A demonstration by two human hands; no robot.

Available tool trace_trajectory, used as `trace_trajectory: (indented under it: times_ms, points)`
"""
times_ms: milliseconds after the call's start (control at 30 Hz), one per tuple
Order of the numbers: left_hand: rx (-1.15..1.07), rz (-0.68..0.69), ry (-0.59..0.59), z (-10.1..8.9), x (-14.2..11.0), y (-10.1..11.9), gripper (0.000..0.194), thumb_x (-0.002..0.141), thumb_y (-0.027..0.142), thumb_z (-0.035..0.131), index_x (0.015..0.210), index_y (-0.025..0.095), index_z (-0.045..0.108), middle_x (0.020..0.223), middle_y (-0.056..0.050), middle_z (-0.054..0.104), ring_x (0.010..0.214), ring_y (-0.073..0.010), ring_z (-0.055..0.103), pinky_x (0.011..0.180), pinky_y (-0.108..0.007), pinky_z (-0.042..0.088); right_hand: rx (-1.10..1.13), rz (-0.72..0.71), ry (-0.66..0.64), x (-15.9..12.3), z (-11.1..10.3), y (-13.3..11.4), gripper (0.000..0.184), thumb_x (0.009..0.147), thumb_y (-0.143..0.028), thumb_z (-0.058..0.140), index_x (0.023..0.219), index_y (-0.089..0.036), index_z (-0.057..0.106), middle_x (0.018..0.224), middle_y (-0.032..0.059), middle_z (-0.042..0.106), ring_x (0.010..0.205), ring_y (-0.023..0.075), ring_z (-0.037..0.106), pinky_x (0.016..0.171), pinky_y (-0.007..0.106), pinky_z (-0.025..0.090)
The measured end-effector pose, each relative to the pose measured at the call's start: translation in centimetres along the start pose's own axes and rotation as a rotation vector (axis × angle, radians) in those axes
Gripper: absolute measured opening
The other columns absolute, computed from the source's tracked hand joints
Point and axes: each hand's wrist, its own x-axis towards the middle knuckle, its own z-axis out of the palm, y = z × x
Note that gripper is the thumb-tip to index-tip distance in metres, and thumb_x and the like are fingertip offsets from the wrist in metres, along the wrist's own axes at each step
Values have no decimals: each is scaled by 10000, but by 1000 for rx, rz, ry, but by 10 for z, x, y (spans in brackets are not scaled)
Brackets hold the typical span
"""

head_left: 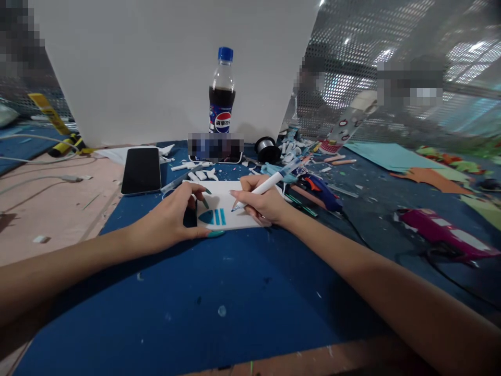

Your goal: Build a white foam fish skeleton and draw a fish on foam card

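Observation:
A flat white board (224,191) lies on the blue mat, with a blue rounded shape and two blue bars coloured at its left end. My left hand (172,214) curves around that end, thumb along the near edge and fingertips on top, steadying it. In my right hand (268,201) is a white marker (266,184), pinched and slanted, its blue tip at the board's surface just right of the bars. The lower fingers of this hand rest on the board's right part and hide some of it.
Behind the board stand a cola bottle (222,99), a leaning phone (216,148) and a wire spool (267,150). Another phone (141,170) lies left. White scraps (201,173), a blue glue gun (321,192), a magenta tool (446,233) and coloured sheets (391,155) surround the work.

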Motion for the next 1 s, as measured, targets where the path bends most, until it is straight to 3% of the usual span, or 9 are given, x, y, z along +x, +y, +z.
trace_trajectory:
  times_ms: [200, 600, 800, 1000]
  points:
    - [9, 23, 13, 1, -2, -1, 597, 767, 521, 616, 1202, 198, 366, 1019, -61, 511, 874, -207, 547, 737, -355, 505, -156, -39, 60, -2, 2, -4, 447, 734, -222, 679, 505, -199, 297, 316, -109, 342, 254, 19, 332, 291, 159, 221]
    - [21, 32, -3, 1, -1, -2, 598, 760, 526, 617, 1191, 193, 369, 1045, -73, 512, 900, -221, 550, 753, -362, 504, -189, -2, -44, -2, 0, -1, 402, 812, -281, 647, 556, -192, 349, 345, -89, 464, 266, 28, 349, 309, 167, 257]
    - [17, 38, 23, 1, -2, 1, 572, 762, 527, 609, 1171, 207, 370, 1033, -60, 496, 878, -214, 549, 726, -346, 505, -190, 48, -42, -2, 3, -5, 414, 808, -331, 654, 570, -201, 341, 342, -89, 467, 243, 42, 365, 266, 166, 243]
    - [28, 78, 42, 1, -2, 1, 531, 769, 496, 606, 1153, 217, 367, 1053, -56, 475, 854, -196, 538, 723, -342, 504, -241, 49, -6, -1, 3, -4, 416, 820, -261, 635, 560, -199, 316, 329, -94, 411, 275, 38, 377, 298, 165, 243]
